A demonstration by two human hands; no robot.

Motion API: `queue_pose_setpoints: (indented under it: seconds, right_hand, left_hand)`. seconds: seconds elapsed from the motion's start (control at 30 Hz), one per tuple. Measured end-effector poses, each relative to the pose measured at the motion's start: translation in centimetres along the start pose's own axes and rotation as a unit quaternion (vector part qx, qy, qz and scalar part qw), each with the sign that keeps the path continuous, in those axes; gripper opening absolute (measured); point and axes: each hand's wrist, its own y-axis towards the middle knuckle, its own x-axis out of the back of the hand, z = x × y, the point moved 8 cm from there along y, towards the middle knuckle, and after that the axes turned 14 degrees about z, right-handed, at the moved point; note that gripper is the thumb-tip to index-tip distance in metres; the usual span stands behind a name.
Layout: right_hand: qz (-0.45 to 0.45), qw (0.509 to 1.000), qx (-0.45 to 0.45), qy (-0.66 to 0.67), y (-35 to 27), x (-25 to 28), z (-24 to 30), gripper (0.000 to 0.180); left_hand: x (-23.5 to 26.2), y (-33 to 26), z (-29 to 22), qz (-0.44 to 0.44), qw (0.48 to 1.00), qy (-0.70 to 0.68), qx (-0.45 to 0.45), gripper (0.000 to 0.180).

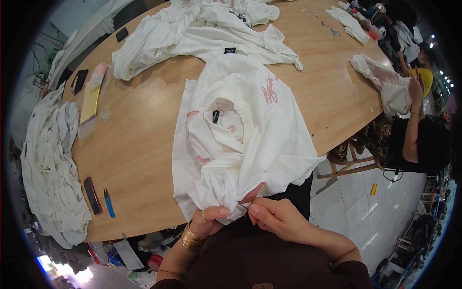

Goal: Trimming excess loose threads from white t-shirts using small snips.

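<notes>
A white garment [286, 132] with pink embroidery lies spread over the table's near edge, its round neck opening facing up. A dark label shows inside the neck. Bunched cloth at the garment's near end is gripped by my left hand [207, 222], thumb on top. My right hand [281, 219] is closed in a pinch at the same bunched edge, right beside the left thumb. Something thin and greyish shows by the right fingertips, too small to name. Frayed threads seem to stick out from the cloth there.
White garments [192, 38] lie heaped at the far side, and a long white pile [50, 168] hangs over the left edge. Blue thread snips [109, 202] and a phone [93, 196] lie at left. On the right, a co-worker's hand [416, 91] is by another white garment [380, 79], near a wooden stool [351, 166].
</notes>
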Motion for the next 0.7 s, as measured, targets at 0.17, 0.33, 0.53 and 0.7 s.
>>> queue_pose_setpoints:
  seconds: [0.17, 0.33, 0.53, 0.7]
  right_hand:
    - [0.001, 1.000, 0.006, 0.008, 0.0, -0.1, 0.2, 0.029]
    - [-0.001, 1.000, -0.004, -0.005, 0.0, 0.0, 0.2, 0.029]
    - [-0.008, 1.000, 0.010, 0.004, 0.1, 0.0, 0.0, 0.028]
    - [-0.015, 1.000, 0.003, -0.015, 0.1, 0.1, 0.2, 0.028]
  left_hand:
    - [0.3, -0.2, 0.2, 0.000, 1.000, 0.013, 0.012, 0.066]
    - [-0.2, -0.2, -0.2, 0.000, 1.000, 0.021, 0.001, 0.064]
    - [-0.8, -0.1, -0.7, 0.002, 0.999, 0.045, 0.009, 0.064]
    - [-0.5, -0.2, -0.5, 0.006, 0.999, 0.039, 0.004, 0.065]
